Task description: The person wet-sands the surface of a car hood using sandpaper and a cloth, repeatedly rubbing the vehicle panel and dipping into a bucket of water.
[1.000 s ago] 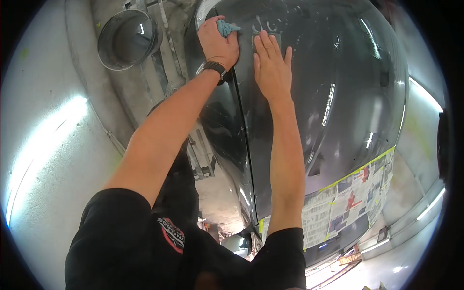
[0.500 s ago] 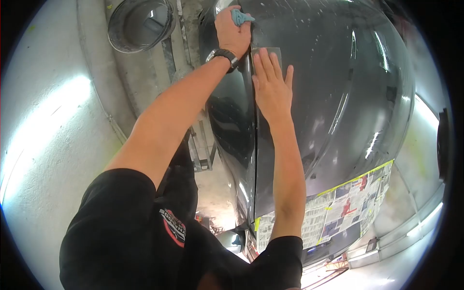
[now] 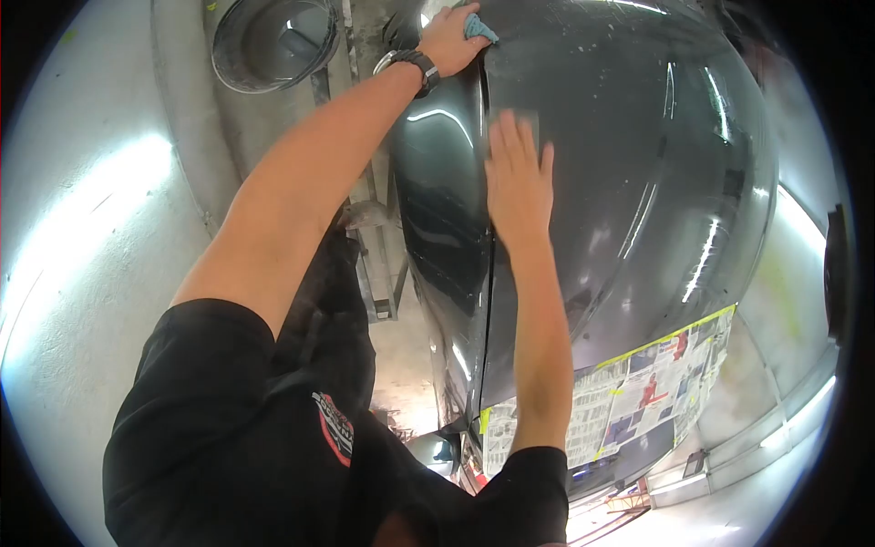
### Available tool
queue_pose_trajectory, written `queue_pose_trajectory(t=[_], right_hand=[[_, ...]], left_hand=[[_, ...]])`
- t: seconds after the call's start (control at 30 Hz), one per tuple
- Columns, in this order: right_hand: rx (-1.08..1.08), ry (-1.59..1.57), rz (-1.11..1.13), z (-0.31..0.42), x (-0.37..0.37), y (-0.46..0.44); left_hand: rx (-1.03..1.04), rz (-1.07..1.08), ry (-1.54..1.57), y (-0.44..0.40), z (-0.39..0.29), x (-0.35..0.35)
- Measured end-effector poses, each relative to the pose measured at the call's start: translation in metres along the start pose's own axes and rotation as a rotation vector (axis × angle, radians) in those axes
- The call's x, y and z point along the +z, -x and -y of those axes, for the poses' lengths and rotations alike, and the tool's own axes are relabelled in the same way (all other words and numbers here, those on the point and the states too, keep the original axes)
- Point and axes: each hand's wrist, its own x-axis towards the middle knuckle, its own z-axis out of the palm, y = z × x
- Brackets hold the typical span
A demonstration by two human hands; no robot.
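At the top, my left hand [image 3: 451,41], with a black watch [image 3: 417,71] on its wrist, is closed on a crumpled light-blue cloth [image 3: 478,29]. It rests by the seam at the dark car panel's edge. My right hand [image 3: 521,182] lies flat, fingers stretched out, on the broad dark grey panel [image 3: 620,155]. Beneath its fingertips is a thin, greyish square sheet [image 3: 529,117], perhaps sandpaper, mostly hidden by the hand. Small light specks and drops dot the panel.
A dark bucket [image 3: 273,46] holding liquid stands on the floor at upper left. Newspaper [image 3: 629,392] edged with yellow tape covers the panel's lower part. A white wall [image 3: 82,246] rises at the left. A metal stand [image 3: 378,283] is beside the car.
My right hand and the sheet have slid slightly down towards me along the panel. My left hand with the cloth has shifted a little up and right in view. The view has moved slightly.
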Motion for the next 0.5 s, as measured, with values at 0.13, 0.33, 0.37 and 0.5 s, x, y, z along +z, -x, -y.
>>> queue_pose_trajectory(t=[0.13, 0.33, 0.37, 0.5], right_hand=[[0.061, 0.003, 0.167, 0.014, -0.012, 0.081], [-0.018, 0.062, -0.113, -0.008, 0.018, -0.071], [-0.015, 0.037, -0.131, -0.009, 0.021, -0.075], [-0.018, 0.017, 0.062, 0.001, -0.001, 0.041]], left_hand=[[-0.042, -0.060, -0.086, 0.005, 0.007, 0.009], [0.030, -0.050, -0.032, -0.004, 0.021, 0.010], [0.033, -0.048, -0.008, -0.004, 0.018, 0.009], [-0.077, -0.250, -0.042, 0.015, -0.010, 0.018]])
